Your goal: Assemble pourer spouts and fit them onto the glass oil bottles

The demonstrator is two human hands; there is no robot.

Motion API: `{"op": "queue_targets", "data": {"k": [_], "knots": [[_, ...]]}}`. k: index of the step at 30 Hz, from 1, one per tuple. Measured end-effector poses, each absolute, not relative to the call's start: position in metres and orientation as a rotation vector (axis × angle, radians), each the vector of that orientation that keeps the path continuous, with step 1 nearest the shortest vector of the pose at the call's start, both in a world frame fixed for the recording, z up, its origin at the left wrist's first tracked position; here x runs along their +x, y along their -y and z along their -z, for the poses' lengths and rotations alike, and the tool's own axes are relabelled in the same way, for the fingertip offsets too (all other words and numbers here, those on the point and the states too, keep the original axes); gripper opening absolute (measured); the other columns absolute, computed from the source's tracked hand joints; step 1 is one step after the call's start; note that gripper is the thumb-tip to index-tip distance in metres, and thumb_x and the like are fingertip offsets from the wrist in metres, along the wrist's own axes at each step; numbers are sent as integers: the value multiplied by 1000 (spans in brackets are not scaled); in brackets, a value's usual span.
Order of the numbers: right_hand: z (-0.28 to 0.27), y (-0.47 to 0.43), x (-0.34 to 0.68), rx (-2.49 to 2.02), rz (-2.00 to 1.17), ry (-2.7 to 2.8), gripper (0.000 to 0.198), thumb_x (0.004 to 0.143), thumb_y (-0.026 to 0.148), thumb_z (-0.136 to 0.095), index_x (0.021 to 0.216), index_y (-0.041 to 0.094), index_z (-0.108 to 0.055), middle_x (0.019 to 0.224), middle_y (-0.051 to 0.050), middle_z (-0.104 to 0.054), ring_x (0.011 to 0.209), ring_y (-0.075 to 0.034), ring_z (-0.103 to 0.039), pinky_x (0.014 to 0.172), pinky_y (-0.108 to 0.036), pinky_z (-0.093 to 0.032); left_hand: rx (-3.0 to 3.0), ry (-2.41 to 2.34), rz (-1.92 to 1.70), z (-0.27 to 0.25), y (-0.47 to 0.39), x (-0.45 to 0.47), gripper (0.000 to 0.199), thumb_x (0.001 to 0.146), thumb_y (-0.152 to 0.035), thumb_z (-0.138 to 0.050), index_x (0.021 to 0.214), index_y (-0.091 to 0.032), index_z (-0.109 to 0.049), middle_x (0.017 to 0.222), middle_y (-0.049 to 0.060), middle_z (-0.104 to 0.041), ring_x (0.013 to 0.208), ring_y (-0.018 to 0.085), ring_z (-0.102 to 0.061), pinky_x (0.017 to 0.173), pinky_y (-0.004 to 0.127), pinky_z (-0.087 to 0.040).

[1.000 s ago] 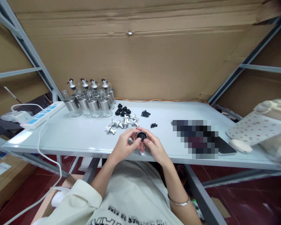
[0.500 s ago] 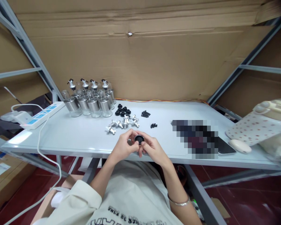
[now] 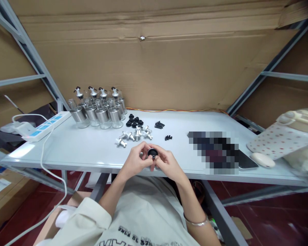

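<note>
Close to the table's front edge, my left hand [image 3: 136, 160] and my right hand [image 3: 168, 164] are both closed on one black round stopper [image 3: 152, 151] with a silvery rim. Both thumbs press at its near side, where a small metallic bit shows; the fingers hide its underside. Just beyond my hands lie several silver pourer spouts [image 3: 137, 134]. Behind them is a cluster of black stoppers [image 3: 135, 121]. Small black levers [image 3: 159, 125] and tiny black pieces [image 3: 168, 137] lie to the right of those.
Several glass bottles with steel sleeves [image 3: 103, 115] stand at the back left, some topped with spouts. Left of them is a power strip [image 3: 47, 125] with a white cable. A pixelated dark item [image 3: 214, 150], a white oval object [image 3: 263, 159] and a dotted jug [image 3: 282, 133] sit right.
The black stopper has tilted slightly between my fingers, and my thumbs have shifted a little on its near side. The parts on the table have stayed put.
</note>
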State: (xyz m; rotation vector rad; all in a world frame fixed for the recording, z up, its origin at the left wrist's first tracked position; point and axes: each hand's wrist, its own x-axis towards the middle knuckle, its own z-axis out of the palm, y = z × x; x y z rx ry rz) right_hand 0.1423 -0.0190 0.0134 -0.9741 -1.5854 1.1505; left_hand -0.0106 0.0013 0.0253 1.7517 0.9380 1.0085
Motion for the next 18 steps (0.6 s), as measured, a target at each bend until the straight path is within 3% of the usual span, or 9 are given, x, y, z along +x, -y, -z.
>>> {"op": "queue_targets", "data": {"k": [9, 18], "knots": [[-11, 18, 142, -906, -1182, 1478, 48, 88, 45, -50, 128, 18, -55, 65, 1, -63, 52, -14, -59, 57, -30, -49, 1837, -801, -1099, -23, -4, -13, 14, 85, -30, -48, 91, -17, -51, 75, 0, -55, 74, 14, -55, 67, 24, -42], [-9, 19, 143, -985, -977, 1613, 41, 94, 46, -38, 121, 20, -55, 59, 3, -49, 55, -14, -48, 57, -28, -41, 1713, -744, -1033, -21, -4, -12, 22, 90, -40, -48, 93, -18, -49, 84, 0, -55, 71, 12, -56, 62, 22, -45]]}}
